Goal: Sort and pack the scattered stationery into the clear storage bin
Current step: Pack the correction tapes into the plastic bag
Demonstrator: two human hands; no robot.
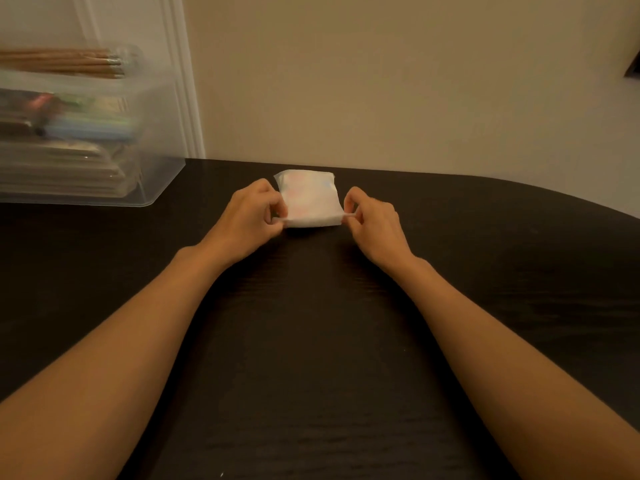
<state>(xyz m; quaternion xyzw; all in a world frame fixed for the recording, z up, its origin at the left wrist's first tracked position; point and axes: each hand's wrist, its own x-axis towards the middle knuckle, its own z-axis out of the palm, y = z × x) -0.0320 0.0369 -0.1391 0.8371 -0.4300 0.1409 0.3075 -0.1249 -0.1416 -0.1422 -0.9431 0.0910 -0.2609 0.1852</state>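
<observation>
We are pinching the two near corners of a small white packet (309, 199), our left hand (246, 212) and right hand (373, 220) each clamping one, at the far middle of the dark table (311, 341), while the clear storage bin (160, 174), stacked with stationery, is standing well apart at the far left.
</observation>
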